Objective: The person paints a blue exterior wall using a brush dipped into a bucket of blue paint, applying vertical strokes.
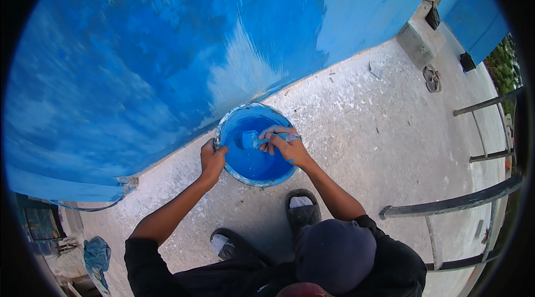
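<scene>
While you crouch on the pale, flake-strewn concrete floor (356,130), your left hand (212,161) is clamped around the left rim of the blue paint bucket (253,145), fingers curled over the edge. Your right hand (285,145) reaches over the bucket from its right side and is closed around the handle of a paintbrush (257,140), whose bristles are coated in blue and sit just above, or in, the paint pooled inside; you can't tell from here whether they touch the surface. Spots of blue mark your right fingers.

The bucket stands on the floor right at the foot of the blue-painted wall (167,57), its far rim close to where wall meets floor. Your two sandalled feet (301,208) are planted just behind the bucket on the near side. A grey metal railing (457,202) runs along the right edge of the floor, well apart from the bucket, and a blue cloth (97,255) lies near the lower left corner.
</scene>
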Demonstrator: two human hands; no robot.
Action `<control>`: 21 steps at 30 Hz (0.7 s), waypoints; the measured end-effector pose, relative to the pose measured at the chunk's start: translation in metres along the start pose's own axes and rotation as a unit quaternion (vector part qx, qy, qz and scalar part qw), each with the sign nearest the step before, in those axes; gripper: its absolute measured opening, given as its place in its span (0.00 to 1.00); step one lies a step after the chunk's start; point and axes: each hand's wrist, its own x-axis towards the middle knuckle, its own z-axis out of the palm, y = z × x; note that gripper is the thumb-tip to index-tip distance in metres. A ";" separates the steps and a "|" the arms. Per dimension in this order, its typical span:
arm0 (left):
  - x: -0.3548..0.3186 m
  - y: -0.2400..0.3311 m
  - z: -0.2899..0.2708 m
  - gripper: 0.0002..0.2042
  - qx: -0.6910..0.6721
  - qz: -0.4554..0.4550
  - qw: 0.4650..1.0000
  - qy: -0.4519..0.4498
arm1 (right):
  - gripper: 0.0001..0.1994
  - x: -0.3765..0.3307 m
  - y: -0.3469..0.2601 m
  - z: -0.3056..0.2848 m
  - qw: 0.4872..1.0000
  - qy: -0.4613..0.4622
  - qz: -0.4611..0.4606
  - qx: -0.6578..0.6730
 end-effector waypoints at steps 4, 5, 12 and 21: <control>-0.023 -0.005 -0.020 0.07 0.006 0.015 1.000 0.009 | 0.11 0.018 -0.058 -0.002 0.985 0.093 -0.132 0.054; -0.027 -0.012 -0.024 0.07 0.008 0.012 1.000 0.015 | 0.11 0.028 -0.077 0.001 0.975 0.106 -0.186 0.053; -0.041 -0.040 -0.041 0.06 0.005 -0.021 0.998 0.057 | 0.11 0.104 -0.173 0.040 0.870 0.178 -0.443 0.121; -0.041 -0.062 -0.045 0.07 0.027 0.036 0.998 0.051 | 0.11 0.100 0.010 0.013 0.917 0.307 -0.250 0.058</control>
